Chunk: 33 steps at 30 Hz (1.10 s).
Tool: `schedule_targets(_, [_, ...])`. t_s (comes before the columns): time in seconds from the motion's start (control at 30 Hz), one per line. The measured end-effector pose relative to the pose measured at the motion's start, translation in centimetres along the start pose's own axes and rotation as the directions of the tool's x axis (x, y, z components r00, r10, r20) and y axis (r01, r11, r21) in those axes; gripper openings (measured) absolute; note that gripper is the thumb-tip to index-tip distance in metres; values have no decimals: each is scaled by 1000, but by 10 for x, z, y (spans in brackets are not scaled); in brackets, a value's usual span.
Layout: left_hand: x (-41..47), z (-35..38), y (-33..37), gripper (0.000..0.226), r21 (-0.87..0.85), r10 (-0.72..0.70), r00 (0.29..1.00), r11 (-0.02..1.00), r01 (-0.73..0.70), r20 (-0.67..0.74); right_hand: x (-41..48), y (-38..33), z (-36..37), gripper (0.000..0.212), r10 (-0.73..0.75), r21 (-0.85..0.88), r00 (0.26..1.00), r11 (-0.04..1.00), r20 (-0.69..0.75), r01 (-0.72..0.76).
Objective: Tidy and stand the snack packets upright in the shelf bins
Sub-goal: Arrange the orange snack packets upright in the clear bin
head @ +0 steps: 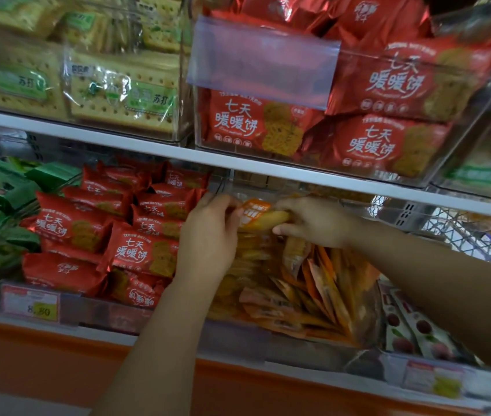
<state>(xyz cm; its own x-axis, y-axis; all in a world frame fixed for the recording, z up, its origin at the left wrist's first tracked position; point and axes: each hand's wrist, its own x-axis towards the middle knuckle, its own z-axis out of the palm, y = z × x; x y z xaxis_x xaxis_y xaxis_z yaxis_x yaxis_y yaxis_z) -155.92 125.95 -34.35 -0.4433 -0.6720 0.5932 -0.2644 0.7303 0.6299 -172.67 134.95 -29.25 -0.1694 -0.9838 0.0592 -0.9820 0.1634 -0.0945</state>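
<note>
holding one orange packet (257, 217) between both hands: left hand (211, 232), right hand (316, 222). best slid upright into the clear bin (367, 298), snug beside standing packets (322, 283).

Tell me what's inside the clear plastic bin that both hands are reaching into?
The clear plastic bin holds thin orange snack packets, many leaning on edge. The left hand and right hand grip one orange packet at the top. The arms hide the rest.

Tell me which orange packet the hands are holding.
The orange packet at the back of the bin, lifted above the rest and pinched between the left hand and right hand; the other orange packets sit below, untouched.
</note>
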Motion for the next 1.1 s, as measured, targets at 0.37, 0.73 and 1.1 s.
schedule_targets(0.37, [-12,-40,-8,25,-109,-42,968,992,71,247,-27,4,5,23,231,357,961,920,-151,-165])
schedule_targets(0.73, [-35,-77,-10,19,239,143,688,871,-429,711,-52,-22,14,23,-98,-9,966,995,-240,98])
schedule_targets(1.1, [13,-46,-23,19,284,181,839,887,-365,513,-16,-20,-3,34,126,-148,966,976,-227,-162])
